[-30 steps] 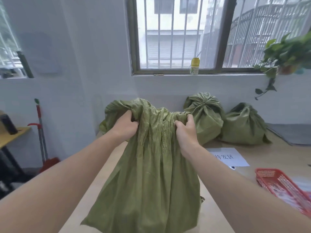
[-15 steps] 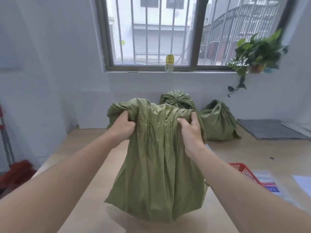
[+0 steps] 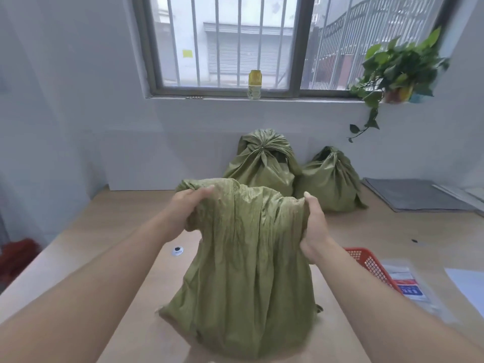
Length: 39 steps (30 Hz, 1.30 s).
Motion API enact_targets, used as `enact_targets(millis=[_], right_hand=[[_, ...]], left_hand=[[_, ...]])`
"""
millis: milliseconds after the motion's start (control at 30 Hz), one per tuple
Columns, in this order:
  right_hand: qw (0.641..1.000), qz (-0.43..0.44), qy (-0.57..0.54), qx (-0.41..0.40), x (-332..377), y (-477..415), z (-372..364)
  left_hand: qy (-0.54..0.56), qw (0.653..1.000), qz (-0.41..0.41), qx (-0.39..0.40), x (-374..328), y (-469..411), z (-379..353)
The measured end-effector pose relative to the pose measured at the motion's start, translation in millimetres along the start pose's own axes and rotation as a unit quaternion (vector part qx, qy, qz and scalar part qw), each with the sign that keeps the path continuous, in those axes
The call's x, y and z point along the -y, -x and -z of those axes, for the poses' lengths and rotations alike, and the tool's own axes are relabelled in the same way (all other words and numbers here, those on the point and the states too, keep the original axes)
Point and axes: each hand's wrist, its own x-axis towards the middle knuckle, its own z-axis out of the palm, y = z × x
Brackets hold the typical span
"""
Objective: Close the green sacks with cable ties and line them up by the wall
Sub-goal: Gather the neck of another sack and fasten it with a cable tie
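Note:
A green woven sack (image 3: 243, 271) stands on the wooden table (image 3: 110, 231) right in front of me, its bottom resting on the top. My left hand (image 3: 187, 206) grips the bunched left side of its mouth, and my right hand (image 3: 314, 226) grips the right side. Two more green sacks stand against the wall under the window: one (image 3: 262, 163) with its gathered neck facing me, the other (image 3: 330, 179) just to its right. I see no cable tie.
A red plastic basket (image 3: 372, 265) sits at the right, partly behind my right forearm, with printed packets (image 3: 403, 281) and white paper (image 3: 466, 286) beside it. A grey mat (image 3: 408, 192) lies at the far right. A small round table grommet (image 3: 178, 250) shows left of the sack. A plant and a bottle stand on the sill.
The sack has come down from hanging in the air and now rests on the table. The view has swung right and down; both hands still hold the sack's mouth, now lower.

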Motion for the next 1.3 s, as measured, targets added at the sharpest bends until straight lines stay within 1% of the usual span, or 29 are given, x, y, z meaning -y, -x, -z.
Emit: enact_targets(millis=[67, 133, 200, 267, 300, 367, 400, 467, 500, 533, 600, 667, 733, 833, 933, 1000, 1067, 1133, 1167, 1200, 1233, 1300], right_hand=[[0.996, -0.06, -0.032, 0.059, 5.0, -1.7, 8.1], [0.987, -0.122, -0.026, 0.1, 8.7, -0.1, 19.3], [0.971, -0.179, -0.006, 0.157, 14.4, 0.2, 32.1], [0.965, -0.203, 0.034, 0.16, 23.4, -0.2, 38.0], [0.965, -0.203, 0.062, 0.155, 28.3, 1.0, 38.9], [0.97, -0.184, 0.081, 0.134, 42.0, 4.9, 32.4], [0.979, -0.147, 0.069, 0.122, 50.9, 4.2, 27.6], [0.995, -0.033, 0.014, 0.097, 71.1, 1.7, 18.0], [0.997, 0.018, -0.026, 0.076, 80.9, -1.8, 15.6], [0.994, 0.055, -0.065, 0.065, 90.2, -4.9, 15.2], [0.99, 0.09, -0.104, 0.04, 99.7, -12.3, 23.4], [0.99, 0.103, -0.1, -0.004, 96.6, -14.5, 40.5], [0.989, 0.113, -0.086, -0.041, 84.0, -9.9, 53.6], [0.986, 0.133, -0.087, -0.056, 60.7, -9.9, 60.4], [0.987, 0.137, -0.044, -0.065, 49.2, -13.9, 53.1], [0.993, 0.106, -0.01, -0.042, 46.0, -8.8, 48.3], [0.997, 0.065, 0.048, 0.016, 44.2, -3.9, 46.4], [0.988, 0.039, 0.124, 0.088, 40.0, -1.0, 44.1], [0.982, 0.041, 0.156, 0.102, 38.8, -1.1, 40.6], [0.979, 0.055, 0.171, 0.093, 39.9, -0.9, 35.1], [0.981, 0.071, 0.169, 0.063, 43.2, -0.3, 30.8], [0.985, 0.109, 0.133, -0.003, 51.3, 1.1, 24.9]], left_hand=[[0.104, 0.995, -0.003, -0.002, 0.3, 6.0, -14.9], [0.173, 0.984, 0.03, 0.014, 2.5, 12.5, -29.2], [0.194, 0.975, 0.096, 0.043, 5.3, 20.3, -39.5], [0.183, 0.975, 0.123, 0.027, 9.1, 25.5, -46.4], [0.178, 0.977, 0.115, 0.001, 8.2, 26.4, -49.1], [0.174, 0.981, 0.061, -0.061, -0.3, 24.8, -51.0], [0.18, 0.98, 0.026, -0.083, -8.1, 24.3, -48.6], [0.208, 0.973, -0.047, -0.091, -26.2, 25.4, -40.0], [0.221, 0.968, -0.069, -0.095, -32.8, 27.0, -34.0], [0.234, 0.963, -0.078, -0.104, -36.9, 29.6, -28.2], [0.266, 0.95, -0.075, -0.142, -30.9, 30.1, -14.6], [0.309, 0.931, -0.062, -0.184, -13.7, 29.0, -3.3], [0.313, 0.921, -0.054, -0.226, 5.3, 31.0, 3.3], [0.262, 0.932, -0.062, -0.242, 20.0, 35.4, 6.1], [0.233, 0.941, -0.066, -0.238, 23.4, 34.6, 8.7], [0.217, 0.945, -0.07, -0.233, 24.2, 34.1, 12.7], [0.188, 0.953, -0.064, -0.227, 26.0, 33.1, 15.9], [0.153, 0.964, -0.04, -0.214, 27.7, 33.3, 14.4], [0.135, 0.968, -0.026, -0.211, 27.5, 33.3, 12.6], [0.117, 0.969, -0.019, -0.216, 26.5, 32.4, 10.7], [0.097, 0.967, -0.018, -0.234, 24.4, 32.1, 9.7], [0.071, 0.947, -0.033, -0.312, 19.5, 32.8, 11.4]])
